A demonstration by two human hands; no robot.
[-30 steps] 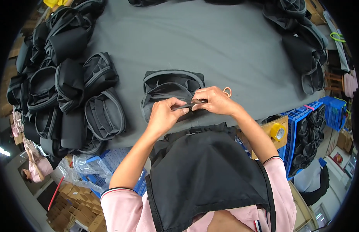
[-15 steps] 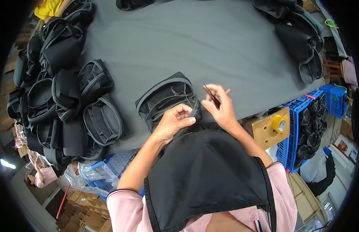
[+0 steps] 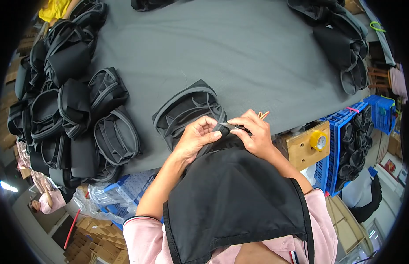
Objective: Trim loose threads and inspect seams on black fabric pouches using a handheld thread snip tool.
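Observation:
An open black pouch with grey edging [image 3: 169, 103] lies on the grey cloth in front of me. With thumb and fingers pinched, my left hand [image 3: 199, 137] grips its near right edge. My right hand [image 3: 253, 132] is closed around small dark thread snips [image 3: 239, 128], whose pointed tip meets the pouch edge right beside my left fingertips. Orange-toned loops stick out behind the right fingers. What the snips' blades hold, if anything, is too small to tell.
Many similar black pouches [image 3: 74, 105] are heaped on the left, and more [image 3: 341, 48] lie at the right edge of the cloth-covered table [image 3: 204, 44]. A wooden block with yellow tape [image 3: 318, 141] and blue crates [image 3: 330, 158] stand right. Another person [image 3: 52, 200] appears far left.
My right hand has come down and left, bringing the snips from above the pouch to its edge. The left hand keeps its pinch there. Loose strands over the pouch are less visible.

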